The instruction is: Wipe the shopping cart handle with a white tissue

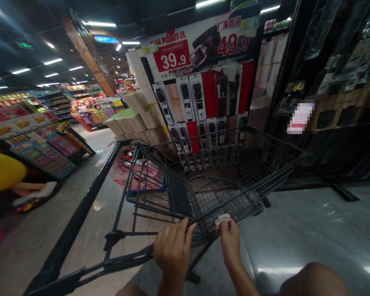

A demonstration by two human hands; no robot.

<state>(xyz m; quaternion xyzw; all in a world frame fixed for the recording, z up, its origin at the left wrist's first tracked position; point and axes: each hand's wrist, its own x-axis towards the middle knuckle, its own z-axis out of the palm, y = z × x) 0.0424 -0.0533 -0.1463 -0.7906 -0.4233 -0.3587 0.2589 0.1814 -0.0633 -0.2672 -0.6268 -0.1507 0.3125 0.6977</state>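
Note:
A dark metal shopping cart (231, 203) stands before me, its wire basket stretching toward the display and its thick push bar (80, 209) at the left. My left hand (172, 246) is closed around the cart's near side rail, by the fold-out seat with its dark plastic panel (177, 193). To the right, my right hand (230, 237) pinches a crumpled white tissue or cloth (223, 218) against the outside of the wire basket. Its fingertips are partly hidden by the bunched material.
Behind the cart rises a belt display (203, 98) with packaged belts and a price sign (200, 45). Stacked paper rolls (132, 119) stand left of it. A person's shoe (38, 197) and a yellow round object (4, 170) are at far left. Dark shelving (336, 111) lines the right.

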